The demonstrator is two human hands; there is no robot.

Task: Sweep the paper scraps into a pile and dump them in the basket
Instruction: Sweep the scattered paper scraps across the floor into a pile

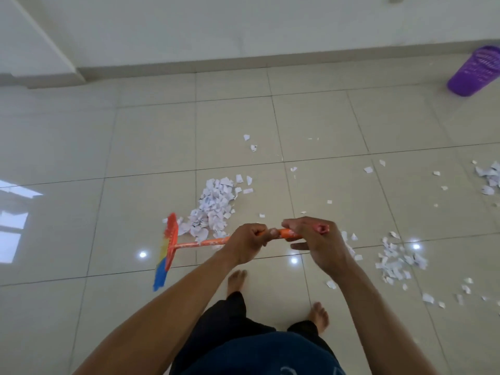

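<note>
Together both hands (pixel 281 239) grip the broom (pixel 194 242) (scraps (pixel 213 207) beside).

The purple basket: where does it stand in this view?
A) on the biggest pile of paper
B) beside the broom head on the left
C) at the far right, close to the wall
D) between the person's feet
C: the purple basket stands at the far right edge, close to the wall, far from the broom and the paper scraps.

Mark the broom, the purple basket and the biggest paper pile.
broom (pixel 172 238): head view, on its orange head.
purple basket (pixel 472 75): head view, on its slatted wall.
biggest paper pile (pixel 213 204): head view, on its middle.
</note>
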